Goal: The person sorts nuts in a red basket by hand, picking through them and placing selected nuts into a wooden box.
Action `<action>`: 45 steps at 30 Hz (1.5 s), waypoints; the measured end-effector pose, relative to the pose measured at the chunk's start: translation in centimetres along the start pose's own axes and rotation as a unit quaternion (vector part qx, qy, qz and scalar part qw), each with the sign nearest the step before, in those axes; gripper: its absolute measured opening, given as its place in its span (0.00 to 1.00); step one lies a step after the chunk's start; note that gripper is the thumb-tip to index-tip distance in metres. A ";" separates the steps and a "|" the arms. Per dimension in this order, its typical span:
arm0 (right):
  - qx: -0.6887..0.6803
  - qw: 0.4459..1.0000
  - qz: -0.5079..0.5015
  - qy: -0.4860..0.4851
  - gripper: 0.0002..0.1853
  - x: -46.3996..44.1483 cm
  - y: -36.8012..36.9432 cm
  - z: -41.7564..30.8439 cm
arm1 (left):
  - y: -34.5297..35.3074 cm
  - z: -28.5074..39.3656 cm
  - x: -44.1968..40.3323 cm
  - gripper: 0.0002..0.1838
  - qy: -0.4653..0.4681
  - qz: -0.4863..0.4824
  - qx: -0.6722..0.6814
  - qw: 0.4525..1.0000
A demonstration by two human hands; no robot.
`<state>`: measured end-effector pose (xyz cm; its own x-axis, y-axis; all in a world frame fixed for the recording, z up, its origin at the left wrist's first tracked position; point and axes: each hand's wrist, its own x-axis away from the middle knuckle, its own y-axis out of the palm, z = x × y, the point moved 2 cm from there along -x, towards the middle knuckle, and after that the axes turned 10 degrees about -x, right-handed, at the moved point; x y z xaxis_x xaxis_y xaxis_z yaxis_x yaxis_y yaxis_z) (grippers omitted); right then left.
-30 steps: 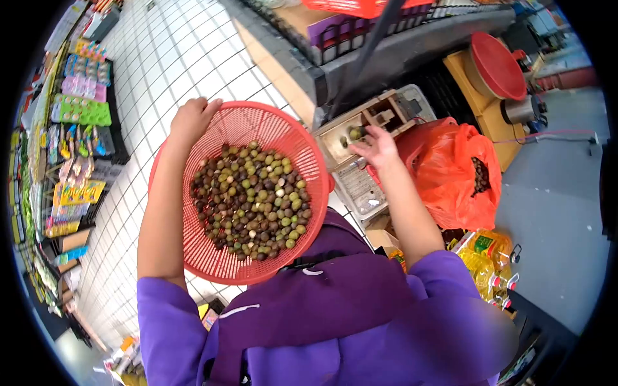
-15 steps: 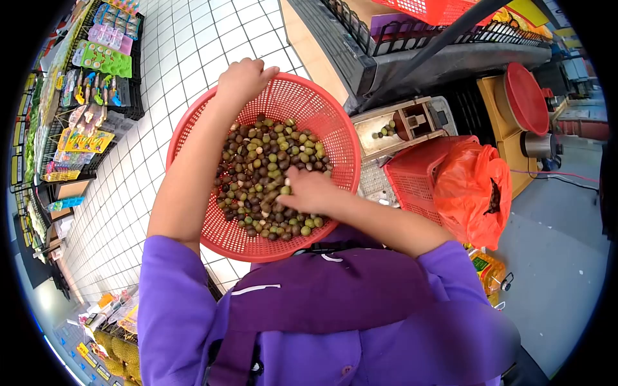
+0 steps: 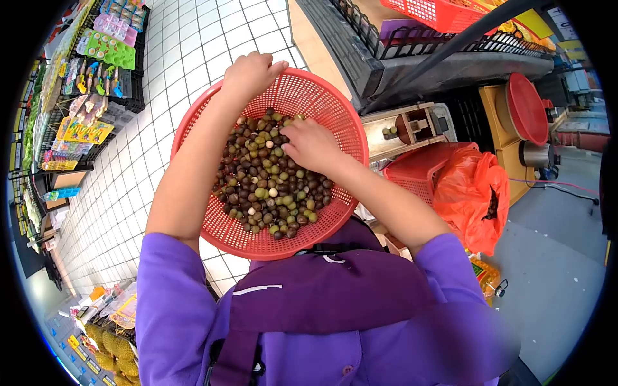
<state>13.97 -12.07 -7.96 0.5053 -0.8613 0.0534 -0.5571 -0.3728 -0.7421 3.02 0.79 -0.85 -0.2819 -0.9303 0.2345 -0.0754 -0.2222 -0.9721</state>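
A round red mesh basket [image 3: 235,239] is held in front of my body, with many small round green and brown nuts [image 3: 277,186] in it. My left hand [image 3: 251,76] grips the basket's far rim, its fingers closed over the edge. Inside the basket, my right hand [image 3: 310,145] touches the nuts near the upper right of the pile. Its fingers are bent downward, and what they hold, if anything, is hidden. To the right, a wooden-framed machine [image 3: 399,132] has a few green nuts in its trough.
A red crate [image 3: 418,172] and an orange plastic bag [image 3: 468,199] stand at the right, near an oil bottle [image 3: 487,278]. Beyond them are a red basin [image 3: 526,109] and a metal pot [image 3: 538,154]. Shelves of packaged goods [image 3: 106,51] line the left.
My right hand has moved from the machine's trough into the basket, then towards the pile's upper part. The left hand keeps its grip on the rim. The view has shifted.
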 end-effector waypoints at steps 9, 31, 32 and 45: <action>-0.117 0.981 -0.142 0.057 0.19 3.9 5.5 -3.4 | 0.0 0.8 0.0 0.27 0.005 -0.018 0.016 1.000; -0.955 0.260 0.071 0.125 0.21 7.2 -3.5 2.1 | -0.2 0.2 -0.2 0.27 0.004 -0.006 0.046 0.999; -0.957 0.253 0.099 0.098 0.20 7.8 -4.5 2.9 | -0.3 0.1 -0.2 0.27 -0.007 -0.020 0.053 0.998; -0.721 0.433 0.409 0.355 0.14 12.9 -3.6 20.1 | -0.1 -0.1 -0.2 0.27 -0.001 0.003 0.048 0.999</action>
<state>35.71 -14.90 -18.06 -0.2946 -0.6065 0.7385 -0.4493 0.7700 0.4531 2.94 1.01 -0.84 -0.2797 -0.9323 0.2295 0.0177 -0.2440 -0.9696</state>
